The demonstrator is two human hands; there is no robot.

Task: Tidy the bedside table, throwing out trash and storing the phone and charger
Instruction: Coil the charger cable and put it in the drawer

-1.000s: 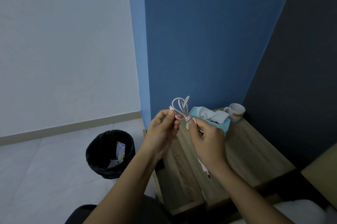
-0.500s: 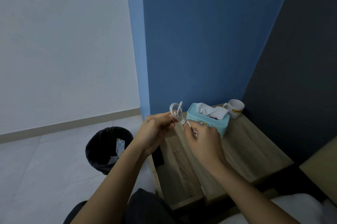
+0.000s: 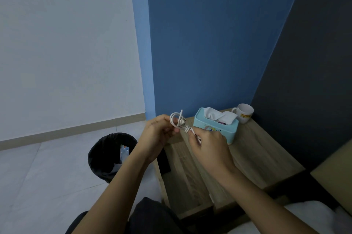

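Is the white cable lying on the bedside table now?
No, both hands, left and right, hold the coiled cable in the air above the table.

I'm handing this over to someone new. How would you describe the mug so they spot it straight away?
Find the wooden bedside table in the corner where the blue wall meets the dark one. At its far back corner, just right of the light-blue tissue box, stands the white mug. It is the only cup there, upright, handle pointing left, with a yellow label on its side.
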